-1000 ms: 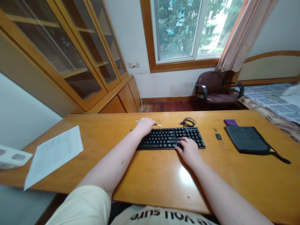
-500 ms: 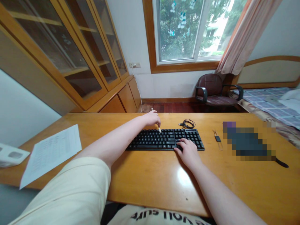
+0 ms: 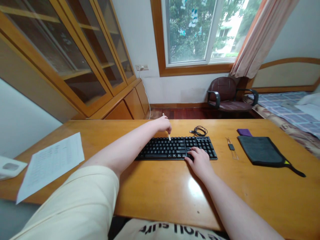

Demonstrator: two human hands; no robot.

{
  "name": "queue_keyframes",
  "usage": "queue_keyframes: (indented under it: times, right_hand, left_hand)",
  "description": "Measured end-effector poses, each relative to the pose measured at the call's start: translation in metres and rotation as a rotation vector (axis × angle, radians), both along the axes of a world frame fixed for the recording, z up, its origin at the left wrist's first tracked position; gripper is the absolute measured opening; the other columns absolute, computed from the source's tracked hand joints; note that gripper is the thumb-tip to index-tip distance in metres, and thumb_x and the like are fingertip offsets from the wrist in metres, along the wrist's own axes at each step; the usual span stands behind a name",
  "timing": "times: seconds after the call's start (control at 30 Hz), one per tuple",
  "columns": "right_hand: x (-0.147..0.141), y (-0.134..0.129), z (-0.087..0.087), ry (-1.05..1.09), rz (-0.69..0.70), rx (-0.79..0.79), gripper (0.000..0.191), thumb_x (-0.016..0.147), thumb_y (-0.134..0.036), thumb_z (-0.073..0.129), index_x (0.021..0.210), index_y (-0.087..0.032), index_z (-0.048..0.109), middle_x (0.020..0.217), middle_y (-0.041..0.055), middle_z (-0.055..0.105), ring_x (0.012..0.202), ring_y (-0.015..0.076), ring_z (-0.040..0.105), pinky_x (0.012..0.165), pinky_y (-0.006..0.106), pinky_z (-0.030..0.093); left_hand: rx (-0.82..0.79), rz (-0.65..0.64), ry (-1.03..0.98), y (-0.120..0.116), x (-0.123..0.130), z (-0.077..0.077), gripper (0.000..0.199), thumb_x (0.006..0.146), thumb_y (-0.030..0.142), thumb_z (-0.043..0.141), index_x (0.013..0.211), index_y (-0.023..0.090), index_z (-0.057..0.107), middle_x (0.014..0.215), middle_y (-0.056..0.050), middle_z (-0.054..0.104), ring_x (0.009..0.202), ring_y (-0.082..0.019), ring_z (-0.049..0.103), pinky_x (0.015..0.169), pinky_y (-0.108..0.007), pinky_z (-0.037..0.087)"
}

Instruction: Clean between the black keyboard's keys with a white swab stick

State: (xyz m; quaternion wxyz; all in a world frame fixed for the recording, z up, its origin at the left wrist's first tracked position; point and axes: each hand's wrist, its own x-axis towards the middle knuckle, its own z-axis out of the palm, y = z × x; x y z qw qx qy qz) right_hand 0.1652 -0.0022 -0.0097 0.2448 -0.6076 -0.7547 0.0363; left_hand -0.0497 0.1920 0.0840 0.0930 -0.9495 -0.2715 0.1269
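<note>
Presently, left hand (image 3: 163, 124): apparently pinching a slim pale stick (image 3: 169, 137), lower tip at the keyboard's upper rows.
Right hand (image 3: 200, 162): thumb and fingers spread, resting toward the keyboard's right side.
Keyboard (image 3: 172, 149): flat on the desk (image 3: 155, 190).
Stick work: seemingly tip against keys; next move calls for a light pinch, steady keyboard.
Coiled cable (image 3: 200, 131): just behind the keyboard.
</note>
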Motion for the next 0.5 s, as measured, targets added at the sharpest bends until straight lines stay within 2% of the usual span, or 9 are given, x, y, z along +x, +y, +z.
queue_keyframes:
  times: [0.1, 0.17, 0.37, 0.5]
  right_hand:
    - [0.000, 0.001, -0.002, -0.002, 0.006, 0.007, 0.023, 0.080, -0.039, 0.058, 0.090, -0.021, 0.068, 0.107, 0.0070, 0.061, 0.096, 0.0227, 0.052, 0.083, 0.037, 0.038]
    - [0.000, 0.001, -0.003, -0.002, 0.009, 0.012, 0.023, 0.080, -0.039, 0.058, 0.090, -0.021, 0.068, 0.107, 0.0074, 0.061, 0.096, 0.0228, 0.052, 0.083, 0.037, 0.038]
    - [-0.001, 0.000, -0.002, 0.007, 0.001, 0.000, 0.023, 0.080, -0.039, 0.058, 0.090, -0.021, 0.068, 0.108, 0.0068, 0.061, 0.096, 0.0227, 0.052, 0.084, 0.037, 0.038]
    - [-0.002, 0.000, 0.000, 0.009, -0.006, -0.016, 0.023, 0.080, -0.038, 0.058, 0.091, -0.021, 0.068, 0.109, 0.0062, 0.061, 0.097, 0.0224, 0.052, 0.086, 0.037, 0.037]
  left_hand:
    - [0.154, 0.062, -0.067, -0.001, 0.003, 0.002, 0.024, 0.075, 0.014, 0.059, 0.076, 0.033, 0.073, 0.085, 0.001, 0.071, 0.084, -0.016, 0.053, 0.089, -0.038, 0.023]
    - [0.193, 0.057, -0.123, -0.002, 0.007, 0.005, 0.025, 0.078, 0.014, 0.057, 0.080, 0.033, 0.073, 0.086, 0.000, 0.071, 0.084, -0.016, 0.053, 0.087, -0.039, 0.023]
    - [0.092, -0.121, -0.240, -0.011, 0.035, 0.004, 0.026, 0.082, 0.017, 0.054, 0.085, 0.037, 0.071, 0.091, 0.003, 0.070, 0.090, -0.016, 0.052, 0.093, -0.039, 0.019]
    - [0.009, -0.181, -0.209, -0.016, 0.053, -0.002, 0.029, 0.080, 0.014, 0.054, 0.085, 0.037, 0.071, 0.092, 0.004, 0.070, 0.090, -0.015, 0.052, 0.095, -0.037, 0.017]
